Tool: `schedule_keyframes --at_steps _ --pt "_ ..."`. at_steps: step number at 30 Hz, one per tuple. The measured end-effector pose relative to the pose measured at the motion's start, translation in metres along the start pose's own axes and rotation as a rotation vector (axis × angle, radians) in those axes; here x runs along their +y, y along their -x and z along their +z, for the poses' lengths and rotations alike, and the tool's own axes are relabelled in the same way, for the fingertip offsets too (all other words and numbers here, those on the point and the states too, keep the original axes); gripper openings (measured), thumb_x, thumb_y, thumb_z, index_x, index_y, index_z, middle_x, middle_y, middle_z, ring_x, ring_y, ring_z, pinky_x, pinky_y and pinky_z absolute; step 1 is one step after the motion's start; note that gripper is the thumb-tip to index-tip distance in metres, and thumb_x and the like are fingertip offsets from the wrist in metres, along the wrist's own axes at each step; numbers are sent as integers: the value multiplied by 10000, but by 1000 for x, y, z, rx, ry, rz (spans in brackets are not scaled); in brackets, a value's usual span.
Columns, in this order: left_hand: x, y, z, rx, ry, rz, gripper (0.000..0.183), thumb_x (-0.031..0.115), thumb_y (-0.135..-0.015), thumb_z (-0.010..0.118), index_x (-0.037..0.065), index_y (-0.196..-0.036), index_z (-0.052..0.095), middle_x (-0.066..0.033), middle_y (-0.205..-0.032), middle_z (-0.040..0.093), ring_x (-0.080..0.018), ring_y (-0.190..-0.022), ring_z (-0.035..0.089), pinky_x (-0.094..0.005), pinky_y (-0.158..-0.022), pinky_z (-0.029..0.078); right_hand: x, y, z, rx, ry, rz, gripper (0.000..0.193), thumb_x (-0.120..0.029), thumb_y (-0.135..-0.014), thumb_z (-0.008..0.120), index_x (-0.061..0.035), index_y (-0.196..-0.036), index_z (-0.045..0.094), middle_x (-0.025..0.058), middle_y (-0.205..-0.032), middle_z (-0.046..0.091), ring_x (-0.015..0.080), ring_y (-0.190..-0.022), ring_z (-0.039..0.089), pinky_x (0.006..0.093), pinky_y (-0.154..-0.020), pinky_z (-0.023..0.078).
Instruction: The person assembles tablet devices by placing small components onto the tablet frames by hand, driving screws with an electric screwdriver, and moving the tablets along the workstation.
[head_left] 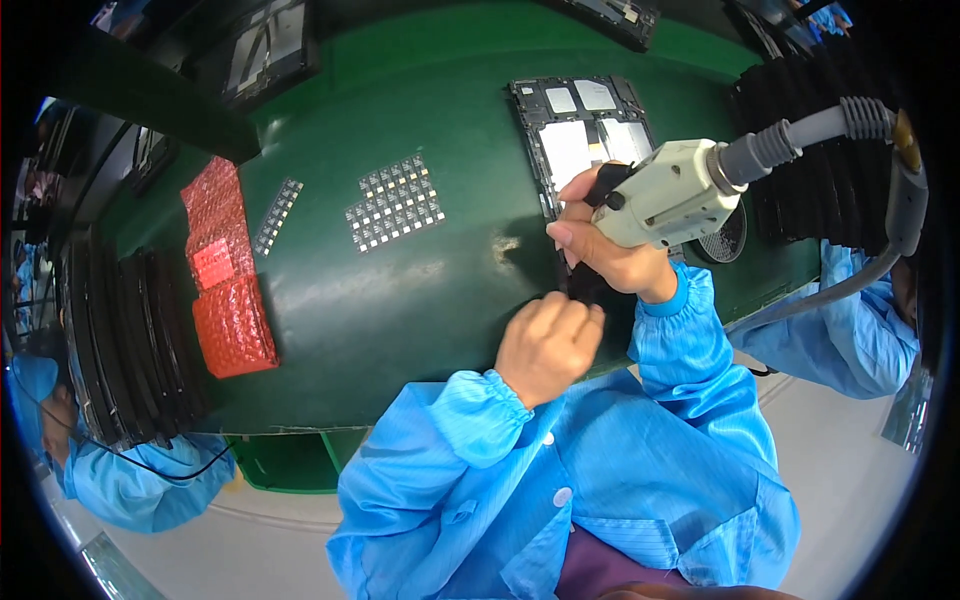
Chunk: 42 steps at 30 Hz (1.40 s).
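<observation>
An opened tablet-like device (568,150), with a black frame and silvery panels inside, lies right of the middle of the bench. My left hand (550,345) is curled at its near end; the fingertips are hidden. Over the device, my right hand (615,255) has its thumb and fingers bent inward beside a small black part (607,185). A cream boxy nozzle head (675,195) on a grey hose covers part of this hand. Whether the fingers grip the nozzle or something beneath it cannot be seen.
Rows of small dark-and-white labels (395,203) lie on the green bench (340,310), with a single strip (278,216) to their left. Red bubble wrap (232,325) lies farther left. Dark panels (135,340) stand stacked at both sides. The hose (870,118) arches at right; co-workers' blue sleeves (850,335) show.
</observation>
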<state>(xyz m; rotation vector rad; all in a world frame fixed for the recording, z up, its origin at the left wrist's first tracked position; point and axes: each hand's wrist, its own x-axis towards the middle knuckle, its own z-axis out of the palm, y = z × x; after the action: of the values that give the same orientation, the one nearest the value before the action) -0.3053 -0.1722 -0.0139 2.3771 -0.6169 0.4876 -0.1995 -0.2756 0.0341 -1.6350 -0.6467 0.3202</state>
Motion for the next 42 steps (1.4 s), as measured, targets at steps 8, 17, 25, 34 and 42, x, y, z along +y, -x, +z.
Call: schedule_keyframes --at_steps 8,17,25,34,42 --pt "-8 -38 34 24 -87 82 339 100 -672 547 -77 -959 581 -177 -983 575 -315 -979 538 -421 -937 400 -17 -3 -13 314 -227 -109 368 10 -767 633 29 -1095 468 27 -606 528 103 -522 514 237 -470 415" --pt "-134 -89 -17 11 -441 -162 314 150 -826 573 -35 -1079 566 -198 -1141 557 -336 -1120 498 -428 -968 378 1 14 -55 398 -281 -146 352 17 -766 631 14 -1080 472 29 -611 517 100 -510 514 219 -470 392" --pt "-254 -130 -55 263 -530 -490 449 171 -780 624 -26 -1165 502 -238 -1248 449 -369 -1197 401 -425 -1007 319 17 14 -53 239 -239 -37 338 -17 -763 653 4 -1054 484 9 -600 523 81 -494 511 213 -445 394" --pt "-312 -131 -134 1279 874 -1175 726 393 -731 673 55 -1284 347 -99 -1341 351 -286 -1182 358 -480 -922 355 10 13 -61 226 -193 -86 329 14 -739 653 1 -1027 494 26 -578 537 92 -480 532 225 -444 409" --pt "-332 -139 -142 1126 1433 -1141 359 392 -685 718 182 -835 468 28 -601 350 -104 -439 324 -224 -409 293 -1 15 -73 284 -305 -33 319 -52 -670 731 -46 -956 591 -5 -768 582 47 -643 527 211 -582 441"
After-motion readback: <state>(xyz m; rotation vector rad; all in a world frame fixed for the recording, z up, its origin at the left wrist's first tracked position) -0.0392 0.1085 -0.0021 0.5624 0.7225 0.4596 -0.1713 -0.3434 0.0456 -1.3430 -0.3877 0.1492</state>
